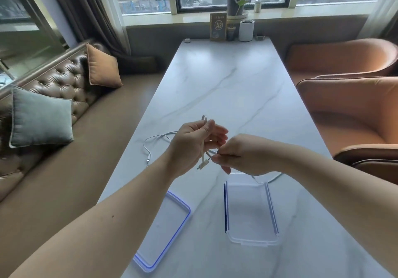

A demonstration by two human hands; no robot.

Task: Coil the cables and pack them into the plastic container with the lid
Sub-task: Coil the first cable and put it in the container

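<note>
We hold both hands up over the marble table [226, 79], close together above its near half. Our left hand [189, 146] is closed on a short beige cable [202, 148], which runs up through the fist and shows a bend above the fingers, while its plug end hangs down below the palm. Our right hand [241, 155] pinches the same cable just beside that plug, fingertips nearly touching the left hand. A second, white cable [151, 142] lies loose on the table to the left of our hands, its plug near the table's left edge. The clear container [251, 208] stands open on the table just below our right hand, nothing visible inside it. Its lid [163, 230], rimmed in blue, lies flat beside it to the left, near the table's edge and partly under our left forearm. Another length of cable [277, 177] shows behind the container, under the right wrist.
</note>
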